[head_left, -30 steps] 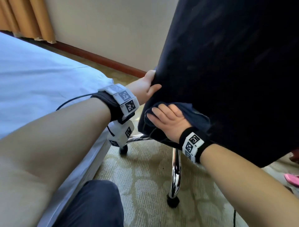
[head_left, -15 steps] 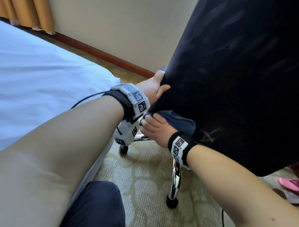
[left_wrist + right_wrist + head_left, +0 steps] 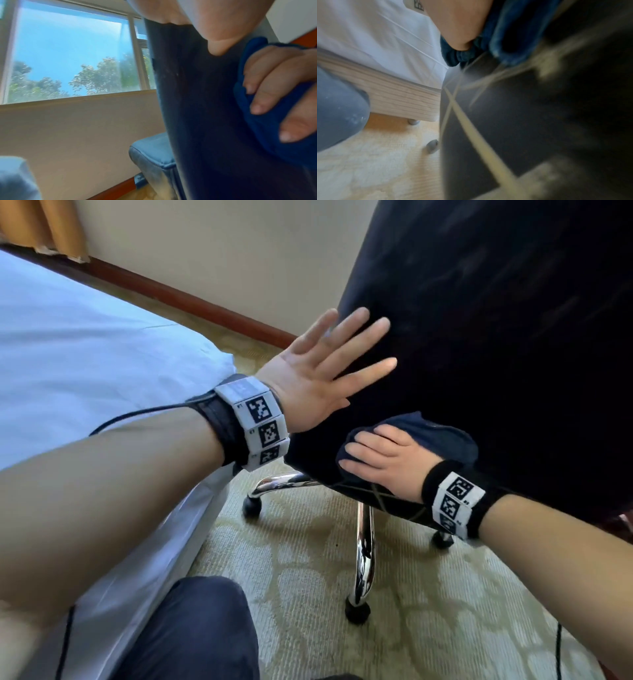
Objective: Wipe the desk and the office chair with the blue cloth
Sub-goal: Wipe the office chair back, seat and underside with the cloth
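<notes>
Right hand (image 3: pixel 387 462) presses the blue cloth (image 3: pixel 442 436) flat on the lower back of the office chair (image 3: pixel 496 337), fingers spread over it, not clenched. Left hand (image 3: pixel 322 374) released, palm splayed off the chair's edge. Chair-wiping step, probably. Next move likely needs the left hand bracing the backrest, since the castor base (image 3: pixel 364 559) could roll. Bed (image 3: pixel 85 344) beyond; desk not in view.

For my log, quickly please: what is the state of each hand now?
Left hand: open, fingers spread, holding nothing.
Right hand: open, fingers flat, pressing the dark blue cloth against the black office chair back.
</notes>
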Action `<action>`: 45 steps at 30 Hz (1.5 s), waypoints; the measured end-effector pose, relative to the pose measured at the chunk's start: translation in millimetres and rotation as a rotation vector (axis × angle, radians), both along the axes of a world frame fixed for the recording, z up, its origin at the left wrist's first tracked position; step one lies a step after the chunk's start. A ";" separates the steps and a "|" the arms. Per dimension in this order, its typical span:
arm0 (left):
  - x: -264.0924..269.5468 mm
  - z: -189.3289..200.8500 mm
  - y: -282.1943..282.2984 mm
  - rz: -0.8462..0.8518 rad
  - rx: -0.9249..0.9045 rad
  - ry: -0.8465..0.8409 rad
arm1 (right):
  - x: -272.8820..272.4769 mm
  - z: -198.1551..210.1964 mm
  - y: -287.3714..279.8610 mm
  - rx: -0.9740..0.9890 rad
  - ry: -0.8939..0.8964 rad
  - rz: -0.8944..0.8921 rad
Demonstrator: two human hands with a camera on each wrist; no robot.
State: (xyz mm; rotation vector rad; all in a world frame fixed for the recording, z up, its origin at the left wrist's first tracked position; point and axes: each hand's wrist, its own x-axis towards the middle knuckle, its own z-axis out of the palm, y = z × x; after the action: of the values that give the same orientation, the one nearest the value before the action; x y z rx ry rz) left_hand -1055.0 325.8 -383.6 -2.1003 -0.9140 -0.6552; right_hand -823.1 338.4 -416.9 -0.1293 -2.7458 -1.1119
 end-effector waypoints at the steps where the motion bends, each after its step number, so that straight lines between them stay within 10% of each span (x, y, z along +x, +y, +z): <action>1: 6.1 1.5 4.6 -0.029 0.038 0.096 | 0.6 -8.3 0.1 -0.006 0.033 -0.023; 17: 9.8 -9.2 41.4 0.034 0.131 0.243 | -50.5 -53.1 1.5 0.044 -0.083 -0.105; 28: 8.5 -21.0 44.8 0.073 0.156 0.247 | 27.2 -51.1 -27.8 -0.095 -0.644 -0.223; 36: 11.0 -20.1 38.7 0.093 0.053 0.185 | -66.3 -61.1 -13.9 -0.062 -0.432 -0.194; 45: 2.1 -17.1 39.9 0.217 -0.159 0.166 | 18.2 -65.0 -23.6 -0.044 -0.512 -0.272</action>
State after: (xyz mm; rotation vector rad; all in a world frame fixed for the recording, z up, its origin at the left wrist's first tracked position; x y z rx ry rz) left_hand -1052.9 365.6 -400.7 -2.1176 -1.1092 -0.2998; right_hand -804.9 314.8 -481.9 -0.2644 -3.2839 -1.3040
